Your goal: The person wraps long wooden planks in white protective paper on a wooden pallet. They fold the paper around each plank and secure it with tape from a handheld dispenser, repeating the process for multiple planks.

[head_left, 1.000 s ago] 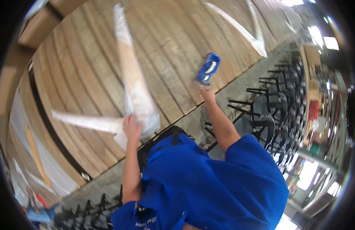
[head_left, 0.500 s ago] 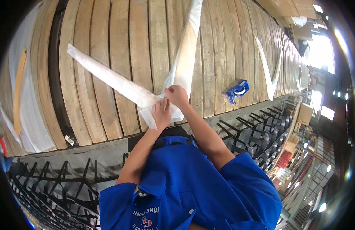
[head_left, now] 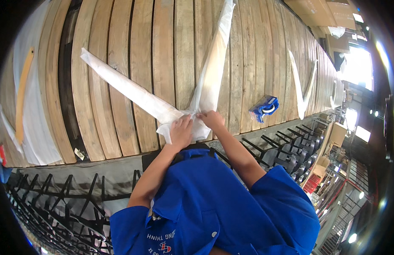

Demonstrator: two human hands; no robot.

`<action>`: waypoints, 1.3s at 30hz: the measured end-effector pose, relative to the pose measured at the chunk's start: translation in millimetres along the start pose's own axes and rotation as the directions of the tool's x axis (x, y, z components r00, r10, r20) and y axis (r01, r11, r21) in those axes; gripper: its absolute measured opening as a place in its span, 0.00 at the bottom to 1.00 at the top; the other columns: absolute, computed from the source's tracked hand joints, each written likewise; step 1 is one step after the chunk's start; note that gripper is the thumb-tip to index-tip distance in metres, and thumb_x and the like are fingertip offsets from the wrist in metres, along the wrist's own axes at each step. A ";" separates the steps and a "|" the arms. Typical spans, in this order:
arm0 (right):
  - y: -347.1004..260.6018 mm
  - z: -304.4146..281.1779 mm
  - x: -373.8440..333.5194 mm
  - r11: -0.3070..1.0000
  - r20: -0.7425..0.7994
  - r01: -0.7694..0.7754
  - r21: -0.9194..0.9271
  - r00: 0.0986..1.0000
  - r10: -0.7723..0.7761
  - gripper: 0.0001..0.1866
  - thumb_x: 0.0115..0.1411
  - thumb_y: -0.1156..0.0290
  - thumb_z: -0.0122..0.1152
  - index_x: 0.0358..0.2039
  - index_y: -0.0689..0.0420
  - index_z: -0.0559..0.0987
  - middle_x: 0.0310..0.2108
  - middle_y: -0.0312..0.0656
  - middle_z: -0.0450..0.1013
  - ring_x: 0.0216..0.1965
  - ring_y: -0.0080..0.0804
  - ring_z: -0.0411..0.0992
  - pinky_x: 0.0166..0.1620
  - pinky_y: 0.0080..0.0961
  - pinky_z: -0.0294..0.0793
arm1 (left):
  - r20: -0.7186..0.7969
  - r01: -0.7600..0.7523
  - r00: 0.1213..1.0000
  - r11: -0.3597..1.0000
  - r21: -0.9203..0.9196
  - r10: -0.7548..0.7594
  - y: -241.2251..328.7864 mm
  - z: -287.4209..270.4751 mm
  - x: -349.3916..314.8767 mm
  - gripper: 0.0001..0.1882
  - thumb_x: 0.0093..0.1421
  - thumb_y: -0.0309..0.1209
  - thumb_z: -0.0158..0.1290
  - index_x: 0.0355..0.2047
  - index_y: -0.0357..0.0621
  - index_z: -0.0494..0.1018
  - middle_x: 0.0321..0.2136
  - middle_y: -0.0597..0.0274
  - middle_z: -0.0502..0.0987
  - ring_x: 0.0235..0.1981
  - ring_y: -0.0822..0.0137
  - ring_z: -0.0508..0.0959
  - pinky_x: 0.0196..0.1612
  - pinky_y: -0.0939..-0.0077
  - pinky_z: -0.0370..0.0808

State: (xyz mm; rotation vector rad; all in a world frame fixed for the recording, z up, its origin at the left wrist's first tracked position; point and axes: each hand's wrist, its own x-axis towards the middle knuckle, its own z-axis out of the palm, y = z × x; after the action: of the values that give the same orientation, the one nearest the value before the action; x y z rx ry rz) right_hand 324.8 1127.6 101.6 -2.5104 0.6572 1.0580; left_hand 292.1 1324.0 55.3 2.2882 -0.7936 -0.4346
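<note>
A V-shaped piece wrapped in thin white wrapping sheet (head_left: 139,94) lies on the wooden slat table, its joined end toward me. One wrapped arm points far left, the other straight away; a yellowish tint shows through the far one. My left hand (head_left: 181,131) rests with fingers flat on the wrapped joint, over the loose flap of sheet. Beside it, my right hand (head_left: 211,120) pinches the sheet at the inner corner of the V; its fingertips are partly hidden. To the right stands a blue tape dispenser (head_left: 264,109) with a white roll, touched by neither hand.
Another white-wrapped V piece (head_left: 302,91) lies farther right on the slatted table (head_left: 165,55). At far left, a bare curved wooden piece (head_left: 24,93) lies on white sheeting (head_left: 37,127). Black metal frames (head_left: 73,199) stand below the table edge; cardboard boxes (head_left: 311,12) sit at far right.
My right hand has come down toward me and slightly right, into the corner of the V. The left hand has shifted slightly toward me and stays on the wrapped joint.
</note>
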 end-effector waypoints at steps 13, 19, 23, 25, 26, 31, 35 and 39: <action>45.9 -56.9 88.4 0.861 -0.359 -0.087 0.501 0.884 0.298 0.45 0.49 0.41 0.73 0.53 0.68 0.73 0.54 0.63 0.71 0.59 0.51 0.70 0.59 0.39 0.71 | -0.238 0.552 0.390 0.433 -0.712 -0.890 -150.5 -139.1 21.2 0.40 0.59 0.39 0.64 0.67 0.41 0.60 0.63 0.47 0.66 0.64 0.52 0.66 0.68 0.57 0.59; -66.7 -107.3 108.2 0.751 -0.173 -0.388 0.535 0.820 0.546 0.64 0.39 0.43 0.79 0.67 0.67 0.54 0.67 0.62 0.55 0.70 0.52 0.54 0.64 0.57 0.62 | -0.132 0.888 -0.121 -0.048 -0.457 -0.984 -185.4 -80.8 86.3 0.73 0.32 0.61 0.74 0.67 0.31 0.47 0.60 0.34 0.59 0.63 0.39 0.62 0.65 0.49 0.65; -43.7 -80.4 126.2 0.678 -0.186 -0.417 0.605 0.754 0.630 0.59 0.38 0.48 0.79 0.65 0.62 0.57 0.65 0.55 0.59 0.68 0.50 0.56 0.64 0.57 0.63 | -0.231 0.856 -0.163 -0.021 -0.517 -0.959 -137.4 -96.4 111.1 0.56 0.43 0.47 0.73 0.59 0.30 0.50 0.55 0.35 0.61 0.55 0.41 0.67 0.58 0.46 0.71; -42.5 -81.2 109.2 0.683 -0.195 -0.393 0.615 0.764 0.615 0.57 0.38 0.49 0.79 0.64 0.61 0.59 0.63 0.53 0.61 0.67 0.49 0.59 0.63 0.55 0.64 | -0.177 0.800 -0.168 -0.029 -0.599 -0.970 -121.3 -116.9 110.7 0.51 0.43 0.42 0.73 0.56 0.32 0.51 0.53 0.35 0.63 0.54 0.41 0.70 0.56 0.45 0.72; -40.8 -84.0 95.1 0.689 -0.196 -0.370 0.623 0.779 0.595 0.57 0.37 0.49 0.79 0.63 0.61 0.60 0.62 0.53 0.63 0.66 0.49 0.60 0.63 0.54 0.65 | -0.144 0.759 -0.131 -0.006 -0.651 -0.981 -113.8 -127.7 107.5 0.49 0.43 0.37 0.73 0.54 0.33 0.51 0.52 0.35 0.64 0.53 0.42 0.72 0.56 0.44 0.73; -38.1 -100.5 8.6 0.682 -0.461 -0.098 0.725 0.667 0.586 0.58 0.34 0.49 0.79 0.63 0.63 0.62 0.59 0.53 0.67 0.63 0.51 0.64 0.63 0.45 0.67 | -0.222 0.154 0.152 0.245 -0.957 -0.963 -76.0 -148.2 79.8 0.41 0.47 0.20 0.65 0.54 0.37 0.49 0.54 0.35 0.64 0.51 0.48 0.74 0.56 0.52 0.76; -16.0 -137.6 -105.5 0.632 -0.632 0.172 0.755 0.447 0.633 0.55 0.35 0.55 0.81 0.62 0.64 0.63 0.57 0.52 0.68 0.60 0.48 0.67 0.63 0.38 0.68 | -0.268 -0.008 0.390 0.287 -0.958 -0.881 22.8 -211.3 68.9 0.40 0.53 0.14 0.59 0.59 0.36 0.46 0.58 0.36 0.62 0.55 0.49 0.71 0.59 0.55 0.75; 41.0 -129.5 -231.9 0.492 -0.600 0.474 0.730 0.099 0.794 0.51 0.37 0.71 0.79 0.62 0.63 0.60 0.53 0.48 0.69 0.54 0.36 0.70 0.58 0.33 0.72 | -0.339 -0.176 0.672 0.303 -0.937 -0.659 128.6 -255.2 40.3 0.45 0.55 0.15 0.58 0.67 0.38 0.43 0.61 0.42 0.62 0.61 0.50 0.67 0.63 0.54 0.71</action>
State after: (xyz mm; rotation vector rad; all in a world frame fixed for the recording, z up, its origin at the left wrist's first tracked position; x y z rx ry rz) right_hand 235.0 1097.9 353.2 -1.6473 1.4370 -1.2045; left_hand 394.8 1345.5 324.2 1.1774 0.3118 -0.0526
